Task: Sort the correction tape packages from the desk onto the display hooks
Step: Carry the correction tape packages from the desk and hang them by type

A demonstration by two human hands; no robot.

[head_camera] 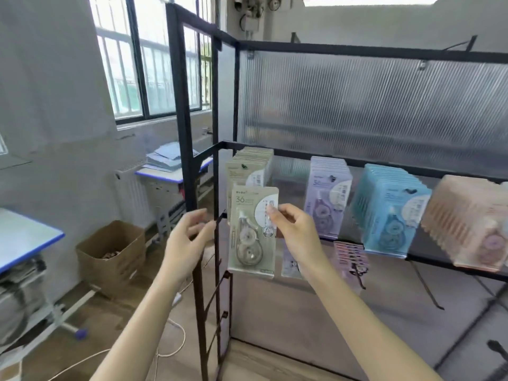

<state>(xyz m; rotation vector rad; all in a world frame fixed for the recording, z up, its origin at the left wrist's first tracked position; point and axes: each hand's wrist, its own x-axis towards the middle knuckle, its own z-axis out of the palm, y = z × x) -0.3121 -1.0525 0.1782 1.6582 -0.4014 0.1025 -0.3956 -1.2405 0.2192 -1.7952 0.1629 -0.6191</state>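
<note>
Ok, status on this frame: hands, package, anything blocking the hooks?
Right hand pinching green package by its right edge, upright, not yet hooked. Left hand open, empty, beside the rack post. Green stack directly behind; nothing in the way.

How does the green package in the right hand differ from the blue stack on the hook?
The green package is a single one, held off the rack by the right hand; the blue stack is many packages hanging on the display. Green versus blue card. The green one faces the camera squarely; the blue stack is angled. Both show the same "36" layout with a tape dispenser.
</note>
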